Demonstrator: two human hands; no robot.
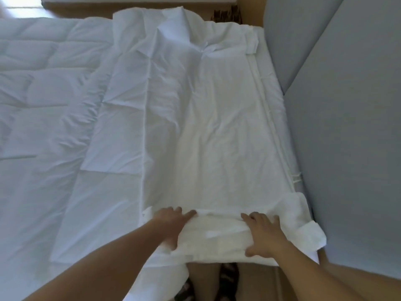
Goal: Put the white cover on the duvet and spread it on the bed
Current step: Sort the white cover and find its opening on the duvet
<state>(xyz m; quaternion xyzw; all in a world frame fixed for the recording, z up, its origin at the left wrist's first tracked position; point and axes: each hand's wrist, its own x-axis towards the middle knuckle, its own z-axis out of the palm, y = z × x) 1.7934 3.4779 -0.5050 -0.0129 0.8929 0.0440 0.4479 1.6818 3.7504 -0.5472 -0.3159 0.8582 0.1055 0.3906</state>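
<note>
The white cover [195, 118] lies flat and creased along the right half of the bed, its near end rolled up into a thick fold at the bed's edge. The quilted duvet [39, 88] lies under it and spreads out to the left. My left hand [172, 222] grips the left end of that roll, fingers over the top. My right hand [263, 233] grips the roll further right, thumb under the near edge. A seam with ties [263, 105] runs down the cover's right side.
A grey padded headboard [347, 127] rises along the right side of the bed. My legs and a dark patterned floor [227, 276] show below the bed's near edge. Wooden floor [249, 9] lies at the far end.
</note>
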